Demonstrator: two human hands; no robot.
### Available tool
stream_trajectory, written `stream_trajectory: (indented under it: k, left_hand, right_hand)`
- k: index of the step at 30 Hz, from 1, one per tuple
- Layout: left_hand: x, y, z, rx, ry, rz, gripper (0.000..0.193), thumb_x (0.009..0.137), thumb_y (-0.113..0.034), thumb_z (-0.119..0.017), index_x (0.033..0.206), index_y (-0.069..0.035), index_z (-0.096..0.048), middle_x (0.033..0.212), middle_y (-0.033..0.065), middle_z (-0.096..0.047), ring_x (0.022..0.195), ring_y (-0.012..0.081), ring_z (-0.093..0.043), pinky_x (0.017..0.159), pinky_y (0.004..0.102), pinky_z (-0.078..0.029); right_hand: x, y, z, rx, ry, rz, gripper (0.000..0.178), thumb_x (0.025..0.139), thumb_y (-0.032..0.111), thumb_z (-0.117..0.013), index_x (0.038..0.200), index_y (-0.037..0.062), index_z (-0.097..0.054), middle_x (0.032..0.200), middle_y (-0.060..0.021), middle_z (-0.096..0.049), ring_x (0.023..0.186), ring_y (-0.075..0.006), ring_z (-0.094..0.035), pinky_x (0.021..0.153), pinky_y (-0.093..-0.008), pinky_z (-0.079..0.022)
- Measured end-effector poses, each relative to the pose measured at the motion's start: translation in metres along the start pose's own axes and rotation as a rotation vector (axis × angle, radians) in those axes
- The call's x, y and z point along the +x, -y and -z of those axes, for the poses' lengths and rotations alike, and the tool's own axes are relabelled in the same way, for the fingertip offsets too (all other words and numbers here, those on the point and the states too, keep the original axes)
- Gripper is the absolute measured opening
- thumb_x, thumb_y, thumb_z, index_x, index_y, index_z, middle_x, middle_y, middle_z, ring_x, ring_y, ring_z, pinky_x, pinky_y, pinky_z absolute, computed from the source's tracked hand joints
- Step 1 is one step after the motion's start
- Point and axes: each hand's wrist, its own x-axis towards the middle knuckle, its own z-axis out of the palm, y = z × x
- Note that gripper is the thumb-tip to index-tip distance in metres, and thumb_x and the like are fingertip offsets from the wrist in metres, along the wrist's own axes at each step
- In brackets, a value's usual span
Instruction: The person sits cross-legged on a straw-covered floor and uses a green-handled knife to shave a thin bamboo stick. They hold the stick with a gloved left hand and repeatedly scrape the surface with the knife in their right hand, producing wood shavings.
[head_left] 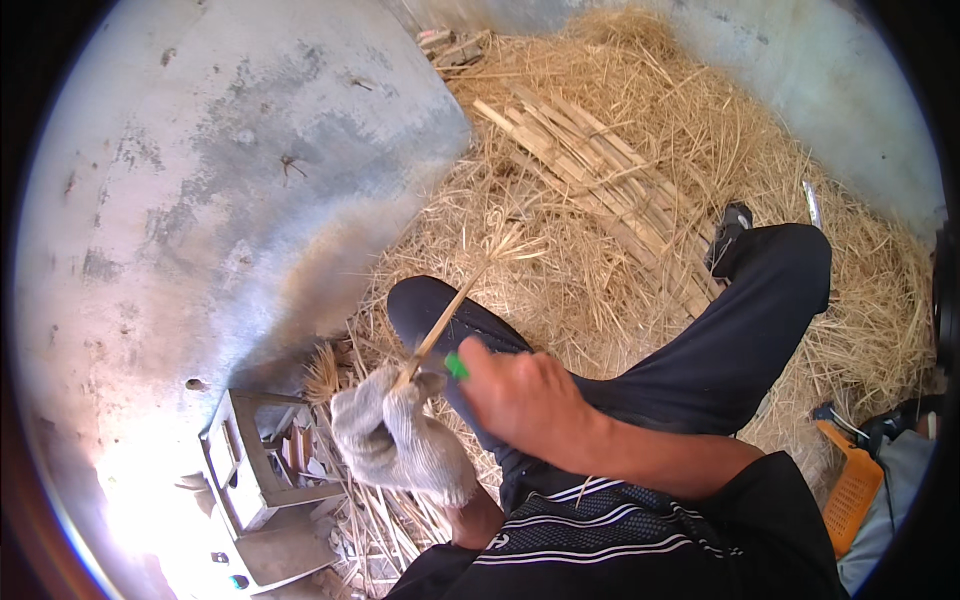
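My left hand, in a pale knitted work glove, is closed round the lower end of a thin bamboo strip. The strip slants up and away over my left knee, and its far end splays into several fine, curling slivers. Close beside the glove, my bare right hand is closed on an object with a bright green end. Only that green end shows, so its kind is hidden. My right fingers are partly turned from view and slightly blurred.
Split bamboo slats lie on a thick bed of shavings beyond my legs. A worn wall stands at left. Below it are a wooden frame box and loose sticks. An orange perforated piece lies at right.
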Motion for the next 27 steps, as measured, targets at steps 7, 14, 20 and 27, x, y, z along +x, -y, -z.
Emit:
stream_trajectory:
  k: [7, 14, 20, 27]
  left_hand:
    - [-0.004, 0.008, 0.003, -0.147, 0.070, -0.011, 0.010, 0.081, -0.002, -0.068, 0.089, -0.001, -0.062, 0.082, 0.0145, -0.065, 0.065, 0.0215, -0.065, 0.054, 0.0261, -0.053]
    - [-0.004, 0.005, 0.011, -0.038, 0.128, 0.007, 0.016, 0.072, 0.003, -0.072, 0.086, 0.004, -0.063, 0.085, 0.0127, -0.062, 0.076, 0.0239, -0.062, 0.070, 0.0347, -0.051]
    - [0.005, 0.008, -0.003, -0.273, 0.150, 0.016, 0.022, 0.072, -0.004, -0.079, 0.085, 0.003, -0.063, 0.082, 0.0149, -0.060, 0.058, 0.0268, -0.064, 0.047, 0.0346, -0.055]
    - [0.005, 0.010, -0.007, -0.280, 0.209, -0.038, 0.028, 0.070, -0.004, -0.084, 0.084, 0.002, -0.061, 0.084, 0.0142, -0.061, 0.061, 0.0286, -0.065, 0.048, 0.0342, -0.057]
  right_hand:
    - [-0.023, -0.017, 0.058, 0.186, -0.027, -0.115, 0.023, 0.100, 0.023, -0.055, 0.102, -0.0003, -0.055, 0.063, -0.0272, -0.059, 0.060, -0.0467, -0.062, 0.052, -0.0518, -0.049]
    - [-0.010, 0.021, 0.048, 0.387, 0.071, 0.138, 0.020, 0.099, 0.020, -0.056, 0.101, 0.0007, -0.050, 0.059, -0.0209, -0.060, 0.053, -0.0426, -0.062, 0.048, -0.0499, -0.051]
    - [0.014, -0.043, 0.004, -0.041, 0.106, -0.188, 0.023, 0.101, 0.021, -0.050, 0.098, -0.0011, -0.055, 0.061, -0.0237, -0.059, 0.057, -0.0411, -0.064, 0.046, -0.0450, -0.050]
    - [0.006, -0.009, 0.065, 0.251, 0.010, 0.048, 0.021, 0.098, 0.020, -0.059, 0.094, 0.0006, -0.051, 0.057, -0.0177, -0.059, 0.051, -0.0347, -0.064, 0.042, -0.0431, -0.049]
